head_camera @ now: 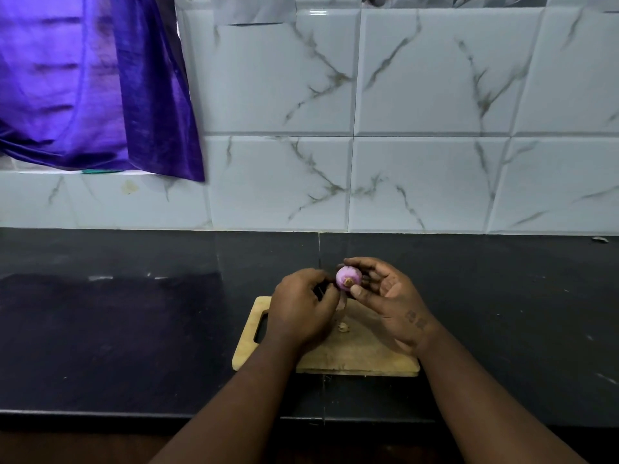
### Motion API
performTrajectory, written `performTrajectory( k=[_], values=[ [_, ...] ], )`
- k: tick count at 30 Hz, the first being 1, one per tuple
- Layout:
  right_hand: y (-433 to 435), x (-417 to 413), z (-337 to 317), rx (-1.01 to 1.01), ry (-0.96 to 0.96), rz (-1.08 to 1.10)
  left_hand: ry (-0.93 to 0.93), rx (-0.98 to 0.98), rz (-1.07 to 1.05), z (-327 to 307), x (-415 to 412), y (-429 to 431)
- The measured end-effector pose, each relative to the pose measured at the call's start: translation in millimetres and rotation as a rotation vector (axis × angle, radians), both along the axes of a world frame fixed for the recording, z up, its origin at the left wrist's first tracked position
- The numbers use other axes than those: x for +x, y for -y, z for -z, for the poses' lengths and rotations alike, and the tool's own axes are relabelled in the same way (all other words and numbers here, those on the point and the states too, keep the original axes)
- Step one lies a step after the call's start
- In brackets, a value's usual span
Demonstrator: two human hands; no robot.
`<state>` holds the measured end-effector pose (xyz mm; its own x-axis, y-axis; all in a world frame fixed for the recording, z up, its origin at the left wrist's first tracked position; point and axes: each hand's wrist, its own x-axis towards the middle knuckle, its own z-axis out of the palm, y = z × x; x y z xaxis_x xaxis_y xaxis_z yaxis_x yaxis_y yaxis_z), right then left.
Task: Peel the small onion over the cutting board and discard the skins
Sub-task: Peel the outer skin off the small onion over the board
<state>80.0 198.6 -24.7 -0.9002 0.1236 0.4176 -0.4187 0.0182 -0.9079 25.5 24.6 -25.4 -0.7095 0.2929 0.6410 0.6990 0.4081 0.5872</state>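
A small purple onion (pixel 348 278) is held above the far edge of a wooden cutting board (pixel 355 356), its root end facing me. My right hand (pixel 390 303) grips it between thumb and fingers. My left hand (pixel 303 304) is curled just left of the onion, fingertips at its side, pinching what looks like a thin strip of skin hanging down; the fingers hide the contact. A small pale scrap of skin (pixel 344 327) lies on the board between my hands.
The board lies on a dark countertop (pixel 134 329) whose front edge runs below my forearms. A white marble-patterned tiled wall (pixel 435 128) rises behind. A purple cloth (pixel 93 85) hangs at the upper left.
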Motion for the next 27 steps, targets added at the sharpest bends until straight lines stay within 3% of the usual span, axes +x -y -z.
performTrajectory(
  k=[27],
  values=[
    [3.6, 3.2, -2.9, 0.103, -0.074, 0.113, 0.099, 0.105, 0.121, -3.8, 2.9, 0.9]
  ],
)
